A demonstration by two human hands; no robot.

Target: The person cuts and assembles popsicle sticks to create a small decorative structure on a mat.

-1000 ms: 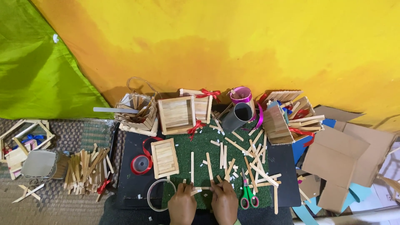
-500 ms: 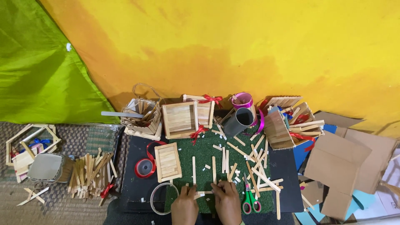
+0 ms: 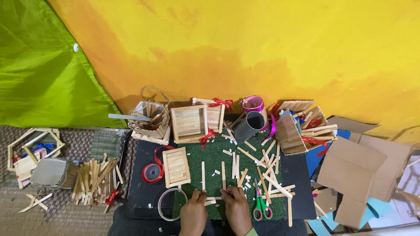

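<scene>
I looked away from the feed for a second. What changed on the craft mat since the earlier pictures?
Little changed. The left hand and right hand remain at the near edge of the green mat, fingers on a short wooden stick; the right hand has edged slightly forward. Scissors, red ribbon spool and stick boxes stayed put.

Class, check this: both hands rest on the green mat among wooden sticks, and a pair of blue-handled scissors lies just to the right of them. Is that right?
Not quite. In the head view the scissors have green handles, not blue. The rest holds: the left hand and right hand rest on the green mat among wooden sticks.
</scene>
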